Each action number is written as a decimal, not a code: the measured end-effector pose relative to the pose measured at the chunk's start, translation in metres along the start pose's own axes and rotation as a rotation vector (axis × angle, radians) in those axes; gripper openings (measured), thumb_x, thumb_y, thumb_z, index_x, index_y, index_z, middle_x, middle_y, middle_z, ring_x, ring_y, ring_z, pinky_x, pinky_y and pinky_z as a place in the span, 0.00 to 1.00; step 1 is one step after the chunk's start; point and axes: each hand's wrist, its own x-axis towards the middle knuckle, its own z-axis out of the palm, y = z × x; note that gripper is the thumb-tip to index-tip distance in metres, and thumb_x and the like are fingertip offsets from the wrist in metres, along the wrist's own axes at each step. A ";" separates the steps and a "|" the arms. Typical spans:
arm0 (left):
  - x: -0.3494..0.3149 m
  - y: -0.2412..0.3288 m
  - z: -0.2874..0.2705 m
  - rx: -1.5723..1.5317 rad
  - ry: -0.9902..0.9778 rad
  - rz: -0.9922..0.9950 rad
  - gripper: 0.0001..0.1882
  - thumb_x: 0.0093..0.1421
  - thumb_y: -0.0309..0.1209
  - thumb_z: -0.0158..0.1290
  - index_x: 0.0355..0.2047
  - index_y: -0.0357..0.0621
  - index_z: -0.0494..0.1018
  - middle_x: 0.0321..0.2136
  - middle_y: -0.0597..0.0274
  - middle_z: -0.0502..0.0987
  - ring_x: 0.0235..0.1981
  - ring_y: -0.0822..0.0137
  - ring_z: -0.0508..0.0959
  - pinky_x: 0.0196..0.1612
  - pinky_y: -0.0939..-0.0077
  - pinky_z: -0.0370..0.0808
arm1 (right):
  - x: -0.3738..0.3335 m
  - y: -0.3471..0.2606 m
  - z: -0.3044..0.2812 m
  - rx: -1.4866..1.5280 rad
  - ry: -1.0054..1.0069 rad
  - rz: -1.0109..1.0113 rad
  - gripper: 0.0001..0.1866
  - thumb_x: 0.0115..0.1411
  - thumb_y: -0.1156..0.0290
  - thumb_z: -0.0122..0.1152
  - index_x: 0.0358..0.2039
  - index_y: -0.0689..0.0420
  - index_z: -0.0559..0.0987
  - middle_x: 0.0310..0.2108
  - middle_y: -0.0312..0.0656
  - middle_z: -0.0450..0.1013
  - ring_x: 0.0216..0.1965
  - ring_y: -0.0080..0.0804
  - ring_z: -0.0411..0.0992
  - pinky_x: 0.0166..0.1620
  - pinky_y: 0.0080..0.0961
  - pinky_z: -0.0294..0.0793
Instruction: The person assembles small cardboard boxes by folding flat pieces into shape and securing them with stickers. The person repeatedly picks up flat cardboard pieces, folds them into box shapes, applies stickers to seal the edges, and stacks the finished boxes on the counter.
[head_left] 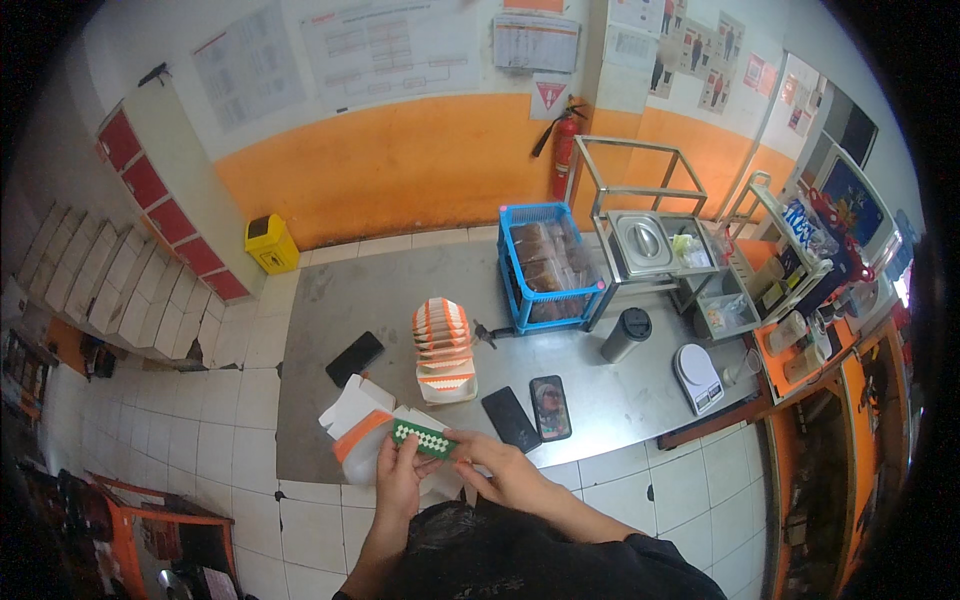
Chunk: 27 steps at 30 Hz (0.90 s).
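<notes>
Close to my body, at the table's near edge, a small green-and-white checked card piece (pixel 422 437) is held up. My left hand (pixel 398 482) grips its left side, thumb on the face toward me. The fingers of my right hand (pixel 505 475) are closed on its right end. Just beyond and to the left, an unfolded white and orange paper carton (pixel 360 425) lies at the table's edge; whether it joins the checked piece I cannot tell. Farther off stands a row of nested orange-and-white paper food boxes (pixel 443 345).
Phones lie on the steel table (pixel 330 290): one black phone (pixel 355 358) left, one dark phone (pixel 511 419) and one lit phone (pixel 550 407) right. A blue crate (pixel 518 312) of packed brown food, a tumbler (pixel 626 337), and a white scale (pixel 698 378) stand farther right.
</notes>
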 end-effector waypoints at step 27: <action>-0.024 -0.005 0.023 0.203 -0.164 0.384 0.19 0.62 0.13 0.57 0.49 0.34 0.63 0.43 0.48 0.81 0.45 0.66 0.83 0.50 0.77 0.80 | 0.003 0.002 0.005 0.335 0.161 0.299 0.08 0.70 0.72 0.56 0.43 0.65 0.78 0.52 0.50 0.78 0.46 0.27 0.78 0.46 0.26 0.82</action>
